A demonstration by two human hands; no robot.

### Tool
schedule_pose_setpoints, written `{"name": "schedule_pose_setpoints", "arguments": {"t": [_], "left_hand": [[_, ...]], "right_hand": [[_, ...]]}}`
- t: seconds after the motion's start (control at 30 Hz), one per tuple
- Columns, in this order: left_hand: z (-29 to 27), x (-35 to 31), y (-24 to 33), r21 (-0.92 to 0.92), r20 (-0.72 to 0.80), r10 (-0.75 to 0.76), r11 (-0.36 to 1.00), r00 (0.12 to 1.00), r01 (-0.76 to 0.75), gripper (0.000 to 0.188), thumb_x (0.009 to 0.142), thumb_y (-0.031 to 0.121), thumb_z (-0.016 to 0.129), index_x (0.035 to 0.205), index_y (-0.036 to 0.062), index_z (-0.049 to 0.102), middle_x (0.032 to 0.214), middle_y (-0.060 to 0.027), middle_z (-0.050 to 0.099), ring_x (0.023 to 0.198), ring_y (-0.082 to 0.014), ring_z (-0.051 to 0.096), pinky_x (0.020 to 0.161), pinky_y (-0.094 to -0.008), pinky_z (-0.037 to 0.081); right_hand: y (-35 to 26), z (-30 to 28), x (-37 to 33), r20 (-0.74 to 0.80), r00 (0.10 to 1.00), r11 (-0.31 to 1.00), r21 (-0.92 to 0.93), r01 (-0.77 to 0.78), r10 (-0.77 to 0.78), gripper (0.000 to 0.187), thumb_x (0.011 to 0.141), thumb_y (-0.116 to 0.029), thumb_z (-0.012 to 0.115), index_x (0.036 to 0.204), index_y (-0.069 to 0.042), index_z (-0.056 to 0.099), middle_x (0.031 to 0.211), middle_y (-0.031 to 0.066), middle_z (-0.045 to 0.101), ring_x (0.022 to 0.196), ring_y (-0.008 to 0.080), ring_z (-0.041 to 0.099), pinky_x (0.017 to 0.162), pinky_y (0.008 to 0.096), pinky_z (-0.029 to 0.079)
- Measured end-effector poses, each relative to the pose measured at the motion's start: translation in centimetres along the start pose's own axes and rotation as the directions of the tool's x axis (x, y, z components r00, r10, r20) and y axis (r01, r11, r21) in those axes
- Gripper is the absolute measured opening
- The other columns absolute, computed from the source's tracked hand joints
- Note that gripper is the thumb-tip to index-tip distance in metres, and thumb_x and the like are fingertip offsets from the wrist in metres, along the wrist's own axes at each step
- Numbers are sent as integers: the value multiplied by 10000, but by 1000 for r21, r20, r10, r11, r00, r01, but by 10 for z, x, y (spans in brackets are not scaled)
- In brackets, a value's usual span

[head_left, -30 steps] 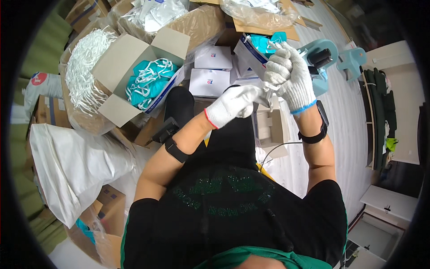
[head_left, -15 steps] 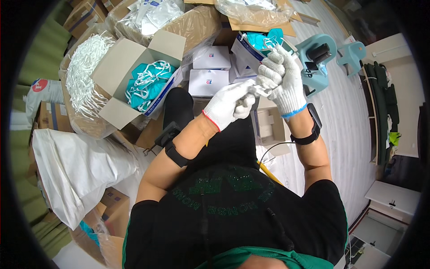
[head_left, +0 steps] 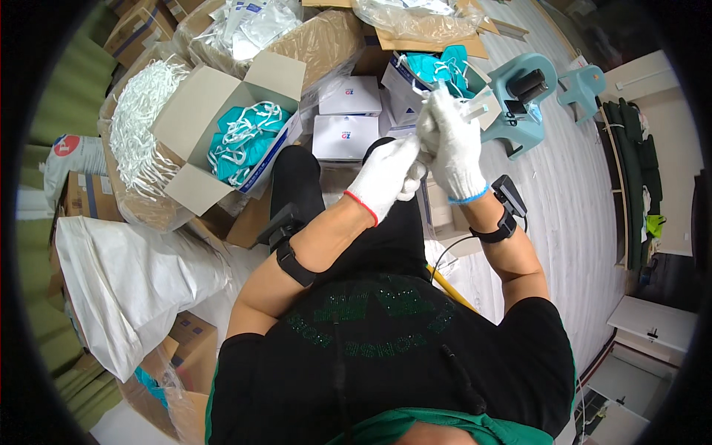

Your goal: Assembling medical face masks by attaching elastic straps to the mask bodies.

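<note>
My left hand (head_left: 386,176), in a white knit glove with a red cuff, is closed, its fingertips against my right hand. Whatever they pinch is hidden. My right hand (head_left: 450,148), in a white glove with a blue cuff, is closed with its fingers pointing away from me. Pale strips (head_left: 476,108) stick out past its fingers. Just beyond it stands an open box of teal face masks (head_left: 432,65) with white straps. Left of my hands, a larger open carton (head_left: 176,111) holds more teal masks (head_left: 248,141) with white straps.
A heap of white straps (head_left: 144,119) fills a plastic-lined box at the left. White boxes (head_left: 345,137) are stacked ahead of my knees. Pale-blue stools (head_left: 512,137) stand at the right on the floor. A white sack (head_left: 133,274) lies left of me.
My right hand has turned and moved slightly left and toward me, its fingers more upright. Pale strips now show beyond its fingers. My left hand has shifted slightly right, staying against it.
</note>
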State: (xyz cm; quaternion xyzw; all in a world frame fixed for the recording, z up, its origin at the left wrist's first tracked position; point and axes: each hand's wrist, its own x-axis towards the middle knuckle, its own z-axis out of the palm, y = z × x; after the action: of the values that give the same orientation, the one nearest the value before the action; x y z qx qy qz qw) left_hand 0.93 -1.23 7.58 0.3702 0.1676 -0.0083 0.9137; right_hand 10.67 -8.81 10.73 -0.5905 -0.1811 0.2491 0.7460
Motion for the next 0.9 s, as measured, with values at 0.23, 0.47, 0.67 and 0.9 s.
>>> {"name": "schedule_pose_setpoints", "arguments": {"t": [0.23,0.47,0.67,0.9], "left_hand": [[-16,2,2,4,123,30,1000,992,-31,280,993,306,464,799,107,502,596,53,354,435,-42,273,401,-214,205],[-36,-28,20,703,281,152,640,948,-311,268,981,251,467,812,59,548,623,6,456,523,-81,412,492,-227,349],[-29,-58,38,923,354,-23,-155,935,-353,278,887,286,521,779,42,598,747,-177,616,702,-363,620,638,-435,506],[-32,-121,47,687,674,-46,405,737,-603,202,892,179,527,749,39,505,679,-131,493,620,-314,525,576,-377,427]], "right_hand": [[10,-11,8,33,998,980,-189,64,-58,253,933,-293,574,826,-67,605,650,-25,512,556,57,441,495,221,343],[-6,-26,16,550,747,485,-571,663,-373,178,901,-195,611,789,-57,627,694,-4,565,621,85,530,547,242,428],[-13,-18,-34,758,625,761,-514,396,186,300,885,-299,624,753,-30,611,631,114,527,565,212,498,535,329,430],[-43,-5,-59,930,319,767,-337,546,182,336,814,-357,695,636,-82,618,517,98,505,443,278,507,433,338,391]]}}
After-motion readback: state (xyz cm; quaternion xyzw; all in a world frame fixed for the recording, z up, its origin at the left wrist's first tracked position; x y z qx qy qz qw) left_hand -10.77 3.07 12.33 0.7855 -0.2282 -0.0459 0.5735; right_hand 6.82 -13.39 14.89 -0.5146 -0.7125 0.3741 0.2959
